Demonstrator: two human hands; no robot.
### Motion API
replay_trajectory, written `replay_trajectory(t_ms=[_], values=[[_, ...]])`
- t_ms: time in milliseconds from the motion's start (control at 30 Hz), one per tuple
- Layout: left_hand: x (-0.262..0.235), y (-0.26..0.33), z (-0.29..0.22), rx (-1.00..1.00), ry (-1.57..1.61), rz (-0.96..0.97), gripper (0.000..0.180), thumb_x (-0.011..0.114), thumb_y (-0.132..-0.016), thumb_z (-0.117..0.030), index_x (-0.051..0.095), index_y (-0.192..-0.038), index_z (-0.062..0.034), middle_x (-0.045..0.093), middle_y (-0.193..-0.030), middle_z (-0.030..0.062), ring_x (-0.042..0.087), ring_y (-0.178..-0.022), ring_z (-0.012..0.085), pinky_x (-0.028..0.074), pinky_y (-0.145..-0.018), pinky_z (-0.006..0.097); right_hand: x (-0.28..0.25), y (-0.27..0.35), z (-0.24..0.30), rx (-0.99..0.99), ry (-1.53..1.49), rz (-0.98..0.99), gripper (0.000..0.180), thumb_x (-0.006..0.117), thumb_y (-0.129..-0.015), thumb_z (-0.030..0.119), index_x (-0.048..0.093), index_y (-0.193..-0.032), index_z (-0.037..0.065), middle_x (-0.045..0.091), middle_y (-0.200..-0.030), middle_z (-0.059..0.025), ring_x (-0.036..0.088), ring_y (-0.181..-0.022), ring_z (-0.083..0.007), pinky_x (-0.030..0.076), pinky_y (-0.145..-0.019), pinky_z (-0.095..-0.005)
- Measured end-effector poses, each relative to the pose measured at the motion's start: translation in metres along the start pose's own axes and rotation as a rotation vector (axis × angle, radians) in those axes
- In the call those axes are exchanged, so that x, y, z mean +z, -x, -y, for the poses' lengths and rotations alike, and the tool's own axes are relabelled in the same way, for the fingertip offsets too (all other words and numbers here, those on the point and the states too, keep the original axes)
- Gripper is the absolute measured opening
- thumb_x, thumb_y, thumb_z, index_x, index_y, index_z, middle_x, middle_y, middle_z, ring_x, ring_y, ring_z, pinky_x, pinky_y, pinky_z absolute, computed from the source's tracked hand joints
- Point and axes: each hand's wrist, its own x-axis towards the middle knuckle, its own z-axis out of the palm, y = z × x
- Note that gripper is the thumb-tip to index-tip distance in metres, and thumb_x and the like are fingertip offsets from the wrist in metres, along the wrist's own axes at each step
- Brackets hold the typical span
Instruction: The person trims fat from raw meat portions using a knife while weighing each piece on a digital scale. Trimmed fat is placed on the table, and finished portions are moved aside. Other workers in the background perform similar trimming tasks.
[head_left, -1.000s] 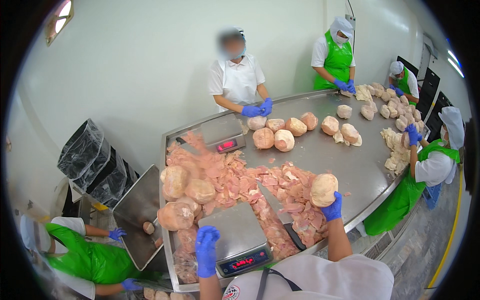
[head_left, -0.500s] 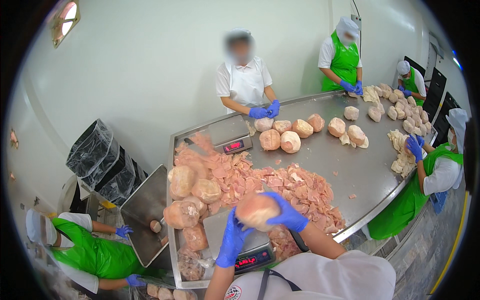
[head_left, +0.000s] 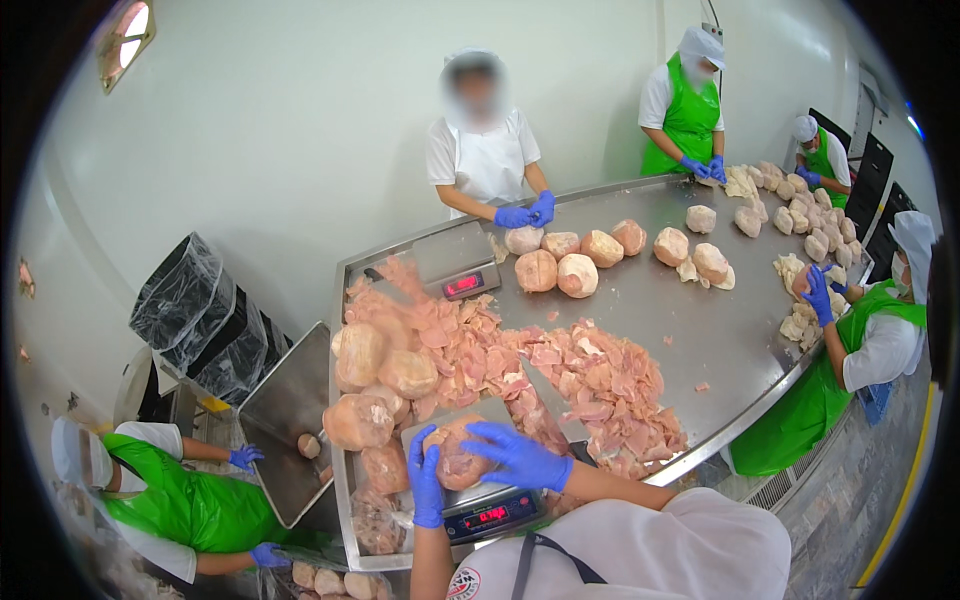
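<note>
A rounded ball of pinkish meat (head_left: 457,456) rests on the silver platform of a scale (head_left: 492,516) with a lit red display. My left hand (head_left: 426,482), in a blue glove, stands upright against the ball's left side, fingers stretched. Over its right side reaches my blue-gloved right hand (head_left: 522,457), fingers spread and touching or very near the surface. Just beyond my right hand lies a knife (head_left: 548,398) among thin meat trimmings (head_left: 610,390). Several more meat balls (head_left: 358,422) are heaped left of the scale.
The steel table (head_left: 640,300) carries a second scale (head_left: 465,282), a row of meat balls (head_left: 577,276) and a far-right pile (head_left: 820,225). Co-workers in green aprons and one in white stand around it. A metal bin (head_left: 290,430) adjoins the left edge.
The meat ball has come down and left from above the trimmings onto the scale, both hands with it. My fingers have loosened around it. The scale's display has changed.
</note>
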Motion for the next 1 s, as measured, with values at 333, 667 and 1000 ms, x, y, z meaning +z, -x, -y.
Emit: replay_trajectory(t_ms=[333,667,1000], values=[[0.011,0.003,-0.023,0.061,-0.183,0.044,0.072,0.083,-0.079,-0.014,0.048,-0.141,-0.002,0.054,-0.134,0.0135,0.054,-0.125,0.0236,0.045,-0.109,0.036,-0.021,0.117,-0.048,0.788,0.351,-0.206,0.088,0.079,-0.079,0.022,0.034,-0.153,0.006,0.049,-0.126,-0.0263,0.049,-0.117,-0.0436,0.044,-0.101,-0.0528],[-0.008,-0.024,-0.039,0.022,-0.329,0.324,0.054,0.068,-0.092,-0.008,0.054,-0.144,-0.0025,0.057,-0.143,0.0091,0.05,-0.134,0.0216,0.034,-0.117,0.034,-0.021,0.146,-0.064,1.2,0.179,-0.029,0.09,0.069,-0.084,0.019,0.02,-0.158,0.003,0.063,-0.108,-0.033,0.065,-0.095,-0.0481,0.054,-0.082,-0.0519],[-0.003,-0.025,-0.01,0.118,-0.29,0.07,0.043,0.052,-0.104,-0.015,0.053,-0.144,0.0013,0.055,-0.147,0.0105,0.05,-0.135,0.0205,0.035,-0.117,0.034,-0.026,0.165,-0.079,1.031,0.216,-0.19,0.082,0.066,-0.094,0.042,0.026,-0.158,0.011,0.07,-0.097,-0.0304,0.069,-0.089,-0.0473,0.053,-0.078,-0.054]])
